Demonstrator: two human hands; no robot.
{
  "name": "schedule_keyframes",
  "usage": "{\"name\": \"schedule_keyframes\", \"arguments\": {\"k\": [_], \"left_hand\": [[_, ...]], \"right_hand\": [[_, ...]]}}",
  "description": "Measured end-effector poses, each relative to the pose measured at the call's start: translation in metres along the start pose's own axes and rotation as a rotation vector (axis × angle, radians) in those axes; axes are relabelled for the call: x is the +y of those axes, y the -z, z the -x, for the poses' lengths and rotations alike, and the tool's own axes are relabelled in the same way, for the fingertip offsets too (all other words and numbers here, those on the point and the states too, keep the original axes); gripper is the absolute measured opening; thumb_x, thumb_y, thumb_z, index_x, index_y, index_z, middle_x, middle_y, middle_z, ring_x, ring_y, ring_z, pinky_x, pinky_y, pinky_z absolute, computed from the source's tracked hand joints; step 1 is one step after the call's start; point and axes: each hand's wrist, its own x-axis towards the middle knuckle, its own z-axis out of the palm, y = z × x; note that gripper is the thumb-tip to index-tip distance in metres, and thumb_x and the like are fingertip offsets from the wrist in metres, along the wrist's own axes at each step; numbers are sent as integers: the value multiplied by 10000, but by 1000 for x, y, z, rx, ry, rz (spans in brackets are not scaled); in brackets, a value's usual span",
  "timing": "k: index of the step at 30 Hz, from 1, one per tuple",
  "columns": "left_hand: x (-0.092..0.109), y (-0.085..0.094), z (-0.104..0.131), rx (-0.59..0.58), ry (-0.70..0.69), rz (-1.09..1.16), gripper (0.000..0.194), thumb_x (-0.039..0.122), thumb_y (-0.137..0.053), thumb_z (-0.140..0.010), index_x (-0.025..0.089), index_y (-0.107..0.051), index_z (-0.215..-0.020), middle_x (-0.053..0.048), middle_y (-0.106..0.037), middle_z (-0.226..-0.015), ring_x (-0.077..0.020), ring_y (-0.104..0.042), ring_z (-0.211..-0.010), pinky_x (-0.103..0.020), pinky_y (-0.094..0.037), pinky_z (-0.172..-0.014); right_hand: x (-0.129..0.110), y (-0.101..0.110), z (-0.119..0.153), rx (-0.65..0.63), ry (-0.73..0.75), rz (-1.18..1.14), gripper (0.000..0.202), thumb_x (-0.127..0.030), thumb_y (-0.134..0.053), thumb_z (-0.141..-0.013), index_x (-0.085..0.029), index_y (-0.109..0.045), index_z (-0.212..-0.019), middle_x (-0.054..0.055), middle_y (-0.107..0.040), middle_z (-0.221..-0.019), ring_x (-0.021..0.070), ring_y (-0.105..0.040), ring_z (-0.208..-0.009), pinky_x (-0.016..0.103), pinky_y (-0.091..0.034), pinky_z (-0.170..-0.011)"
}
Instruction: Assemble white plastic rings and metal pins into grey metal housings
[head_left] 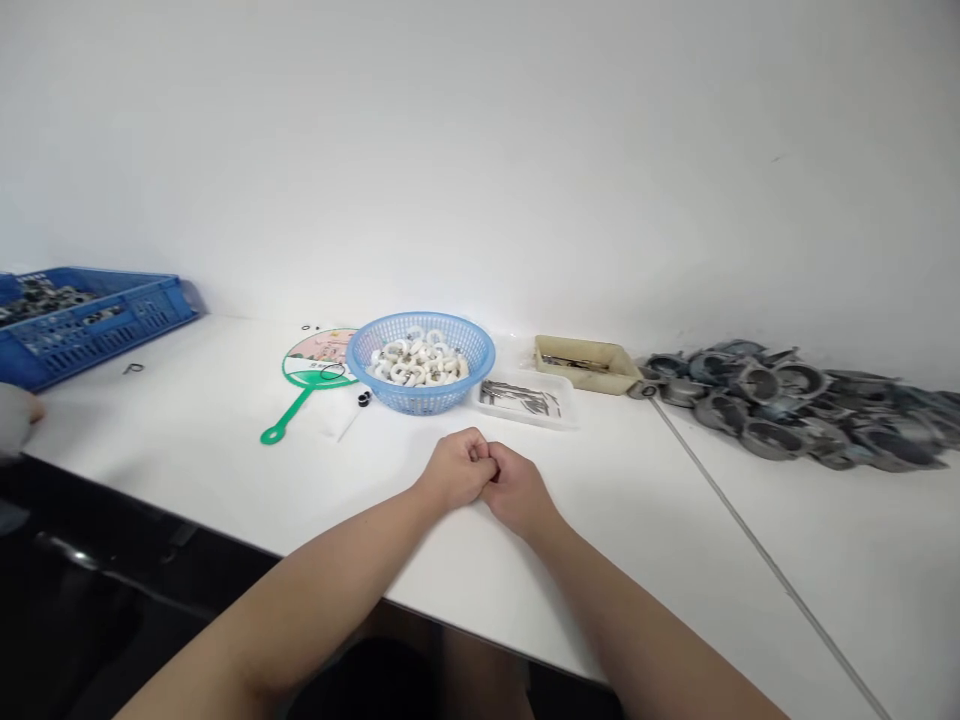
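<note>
curled left hand meets right hand on smooth white table.

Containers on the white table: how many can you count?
4. Blue crate far left, round blue basket centre, clear tray beside it, beige tray behind. None seem hidden.

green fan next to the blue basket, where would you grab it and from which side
Grip the green fan by its thin handle near the looped end, coming from above on the near-left side. The fan lies flat on the white table, handle pointing toward the table's front edge, away from the blue basket, so that end is free. Both the left hand and right hand rest closed together.
</note>
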Motion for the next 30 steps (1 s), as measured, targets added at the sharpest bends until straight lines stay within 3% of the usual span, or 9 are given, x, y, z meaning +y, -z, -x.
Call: {"name": "schedule_keyframes", "arguments": {"k": [13, 21, 30], "left_hand": [[-2, -3, -7, 35, -6, 16, 128, 113, -513, -545, 174, -404, -517, 54, -404, -469, -65, -344, -458, -180, -238, -396], [3, -2, -10, 34, 12, -48, 157, 129, -533, -518, 174, -387, -483, 59, -370, -462, -72, -323, -466, -193, -232, -397], [3, -1, -11, 27, 18, -45, 144, 129, -534, -534, 176, -402, -502, 51, -394, -479, -78, -335, -481, -192, -242, -401]], "right_hand": [[-5, 6, -4, -36, -45, 100, 114, -118, -440, -636, -207, -468, -702, -15, -600, -699, 148, -520, -652, 221, -298, -539], [-5, 6, -4, 18, -27, 73, 143, -107, -423, -631, -220, -473, -702, -29, -592, -671, 148, -534, -635, 224, -326, -545], [-4, 9, -9, -52, -56, 82, 161, -120, -426, -640, -228, -493, -738, -24, -611, -727, 160, -548, -697, 237, -353, -577]]}}
